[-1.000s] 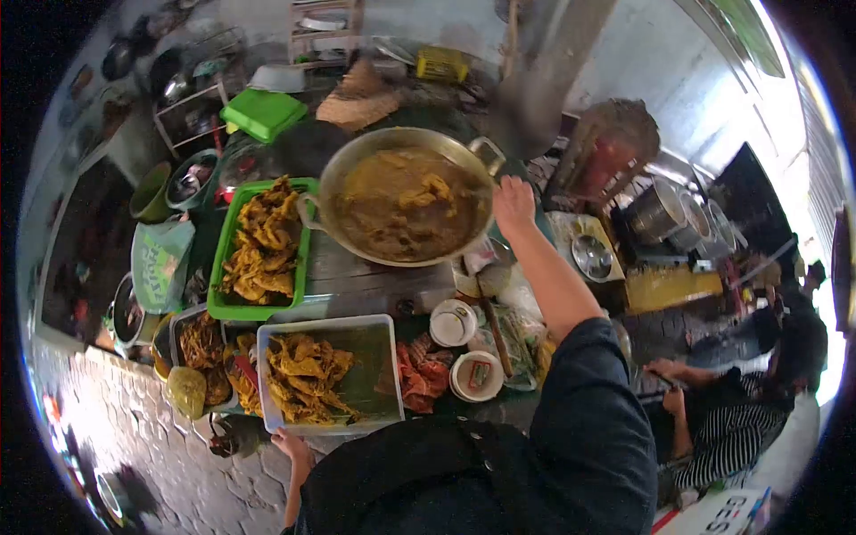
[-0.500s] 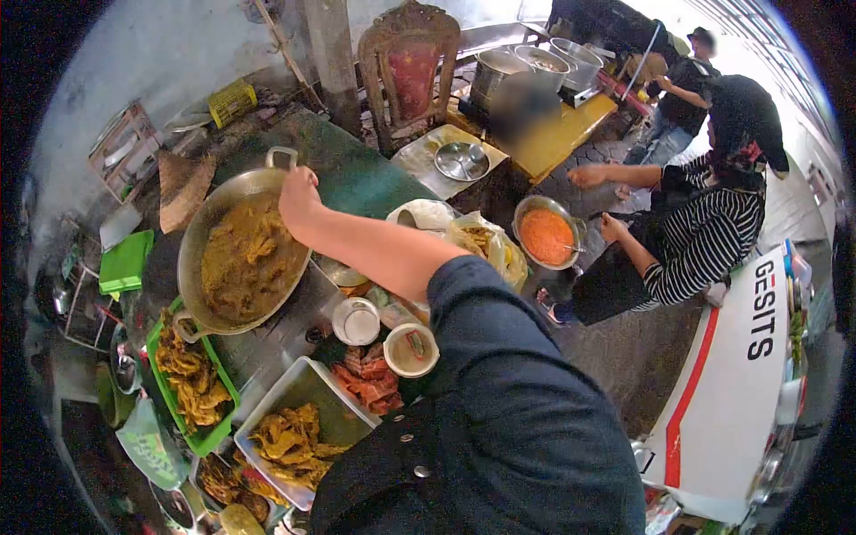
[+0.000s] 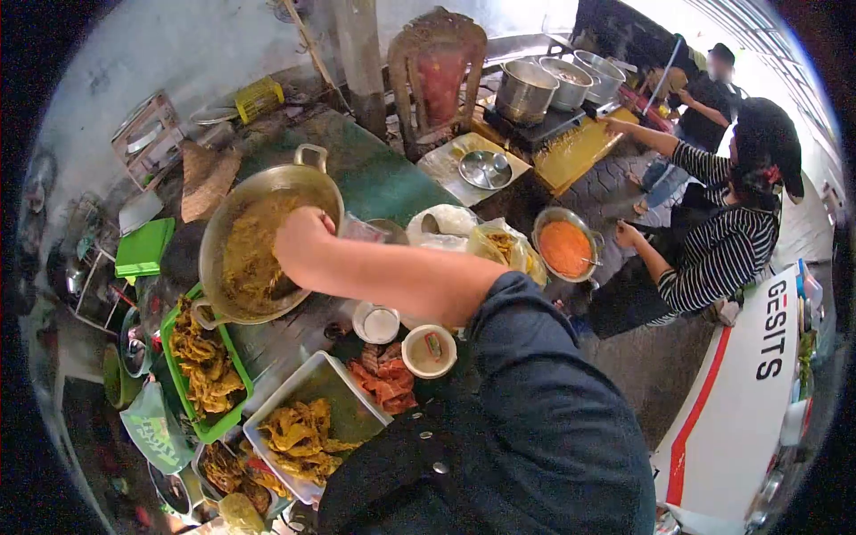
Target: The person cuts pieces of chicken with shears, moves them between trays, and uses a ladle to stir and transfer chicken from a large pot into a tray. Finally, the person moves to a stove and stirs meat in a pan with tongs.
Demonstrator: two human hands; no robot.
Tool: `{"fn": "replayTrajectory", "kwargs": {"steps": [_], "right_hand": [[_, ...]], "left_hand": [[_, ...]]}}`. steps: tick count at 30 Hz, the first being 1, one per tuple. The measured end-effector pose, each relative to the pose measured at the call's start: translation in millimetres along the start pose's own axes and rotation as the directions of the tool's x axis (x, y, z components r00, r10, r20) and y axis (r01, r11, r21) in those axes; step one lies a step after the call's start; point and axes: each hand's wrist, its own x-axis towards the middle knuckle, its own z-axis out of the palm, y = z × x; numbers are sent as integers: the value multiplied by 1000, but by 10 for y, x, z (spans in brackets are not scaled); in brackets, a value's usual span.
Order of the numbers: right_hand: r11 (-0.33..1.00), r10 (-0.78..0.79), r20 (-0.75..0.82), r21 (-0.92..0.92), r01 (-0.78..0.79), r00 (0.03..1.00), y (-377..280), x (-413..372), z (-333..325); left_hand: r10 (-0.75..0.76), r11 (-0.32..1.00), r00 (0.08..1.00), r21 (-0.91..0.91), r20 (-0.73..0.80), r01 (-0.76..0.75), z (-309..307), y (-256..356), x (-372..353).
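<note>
My right hand [image 3: 305, 245] is over the right side of a large two-handled metal pan [image 3: 325, 192]. Its fingers look curled and closed, and whatever they may hold is hidden by the hand. In the pan lies a thick brown-yellow stew [image 3: 250, 241] with lumps of food. My forearm crosses above the table from the right, in a dark sleeve. My left hand is out of view. Below the pan, a green tray [image 3: 211, 434] holds browned fried pieces [image 3: 207, 366]. Beside it, a clear plastic box [image 3: 357, 392] holds yellow pieces [image 3: 303, 437].
A white cup [image 3: 375, 323] and a round tub [image 3: 429, 352] stand beside the box. Food bags [image 3: 504, 245] lie on the right. A person in striped sleeves [image 3: 713, 259] is by a bowl of orange paste [image 3: 565, 249]. Pots [image 3: 526, 94] stand behind, near another person.
My right hand has moved down from near the pan's upper handle to over its right side. The view has shifted, and the striped-sleeved person's far arm now reaches toward the yellow table.
</note>
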Motion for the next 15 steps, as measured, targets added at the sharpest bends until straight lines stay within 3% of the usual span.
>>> {"fn": "replayTrajectory", "kwargs": {"steps": [4, 6, 9, 13, 15], "right_hand": [[998, -61, 59, 33, 59, 996, -447, 179, 278], [996, 83, -4, 44, -83, 997, -703, 356, 507], [998, 45, 28, -37, -44, 999, -895, 515, 530], [999, 35, 110, 4, -36, 993, -1063, 767, 583], [977, 156, -37, -140, -159, 987, -1151, 766, 628]], "left_hand": [[7, 999, 999, -38, -35, -8, 24, -63, -56], [8, 998, 998, -54, -55, -11, 16, -117, -65], [10, 998, 997, -69, -82, -15, -21, -262, -53], [15, 997, 995, -69, -100, -22, -81, -413, -82], [17, 997, 993, -67, -115, -25, -151, -472, -112]]}}
